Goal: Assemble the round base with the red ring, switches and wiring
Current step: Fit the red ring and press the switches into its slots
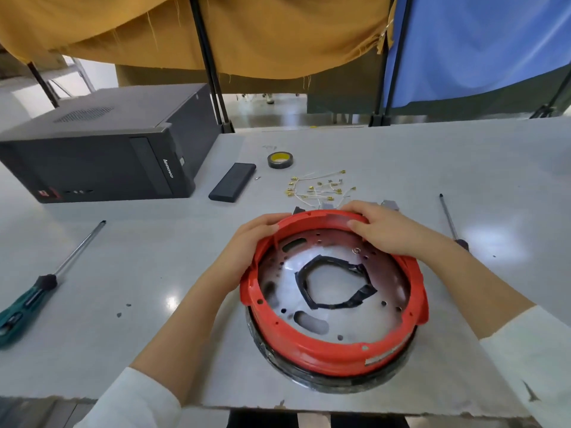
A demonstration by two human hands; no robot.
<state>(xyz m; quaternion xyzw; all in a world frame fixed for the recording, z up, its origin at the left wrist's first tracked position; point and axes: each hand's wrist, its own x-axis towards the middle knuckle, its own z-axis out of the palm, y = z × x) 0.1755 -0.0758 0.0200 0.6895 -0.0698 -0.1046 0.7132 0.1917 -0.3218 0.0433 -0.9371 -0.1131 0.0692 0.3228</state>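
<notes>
Our left hand (pixel 259 234) and right hand (pixel 378 225) grip the red plastic ring (pixel 327 350) on the round metal base (pixel 333 291) near the bench's (pixel 463 168) front edge; uneven pressure could leave it seated crooked.

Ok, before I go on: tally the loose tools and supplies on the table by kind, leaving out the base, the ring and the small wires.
Screwdrivers: 2, green-handled on the left, dark-handled on the right
Tape rolls: 1
Flat black bars: 1
Computer cases: 1
Total: 5
</notes>
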